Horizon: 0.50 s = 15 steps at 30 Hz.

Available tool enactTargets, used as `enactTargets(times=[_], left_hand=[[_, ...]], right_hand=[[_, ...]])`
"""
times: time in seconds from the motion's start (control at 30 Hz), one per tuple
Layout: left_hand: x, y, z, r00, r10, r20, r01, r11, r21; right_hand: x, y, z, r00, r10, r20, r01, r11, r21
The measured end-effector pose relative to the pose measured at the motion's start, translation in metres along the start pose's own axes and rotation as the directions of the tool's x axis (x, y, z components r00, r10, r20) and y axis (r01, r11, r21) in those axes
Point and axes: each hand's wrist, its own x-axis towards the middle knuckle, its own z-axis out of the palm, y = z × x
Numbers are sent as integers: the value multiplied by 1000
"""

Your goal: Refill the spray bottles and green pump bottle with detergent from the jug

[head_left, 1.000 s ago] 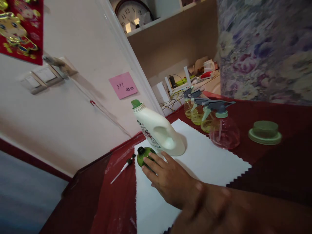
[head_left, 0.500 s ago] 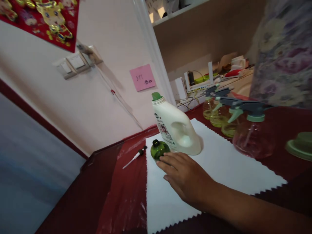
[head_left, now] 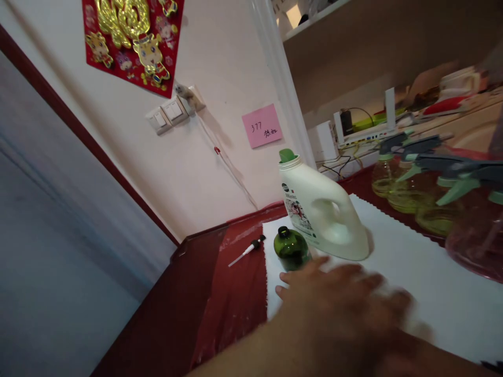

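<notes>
My right hand (head_left: 338,293) lies low over a white cloth (head_left: 416,272) with its fingers stretched out; it is blurred by motion and holds nothing. Its fingertips are just in front of a small round green bottle (head_left: 291,248) with no cap, which stands on the cloth's left corner. Right behind that bottle is a white detergent jug (head_left: 324,212) with a green cap and a moulded handle. A dropper pipette (head_left: 247,251) lies on the red table cover (head_left: 236,293), left of the cloth. My left hand is out of view.
Several spray bottles (head_left: 416,188) with grey and green triggers stand at the right, the nearest one pink (head_left: 475,241). The wall behind carries a pink note (head_left: 262,125), light switches (head_left: 167,112) and a red decoration (head_left: 133,39). A shelf niche holds a white router (head_left: 365,133) and cables.
The view has swung left and closer, so everything shifts right in the picture. My hand has drawn back a little from the green bottle and is now smeared by motion.
</notes>
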Motion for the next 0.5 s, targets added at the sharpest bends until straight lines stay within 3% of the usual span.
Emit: enactTargets(times=[0.03, 0.07, 0.13, 0.17, 0.2, 0.23, 0.33, 0.5], left_hand=[[-11, -19, -12, 992, -83, -97, 76, 994, -78], [-23, -40, -23, 944, -239, -228, 214, 968, -128], [-49, -86, -34, 750, -565, -343, 517, 825, -230], [-62, -109, -33, 662, -679, -319, 625, 734, -266], [-74, -130, -28, 604, -755, -256, 710, 656, -258], [-84, -149, -19, 579, -802, -149, 774, 597, -211], [-105, -185, 17, 567, -823, 25, 817, 558, -143], [-108, -196, 69, 552, -805, 216, 830, 554, -55]], right_hand=[[2, 1, -3, 999, -16, 36, 15, 1000, 11], [4, 2, -8, 997, -42, 69, 41, 999, 24], [8, 2, -16, 985, -101, 137, 93, 994, 63], [9, 2, -19, 980, -124, 155, 112, 990, 84], [10, 2, -21, 977, -139, 163, 124, 987, 102], [10, 1, -21, 975, -147, 164, 129, 985, 115], [8, 0, -21, 976, -164, 145, 144, 980, 140], [8, 1, -20, 977, -173, 126, 157, 979, 129]])
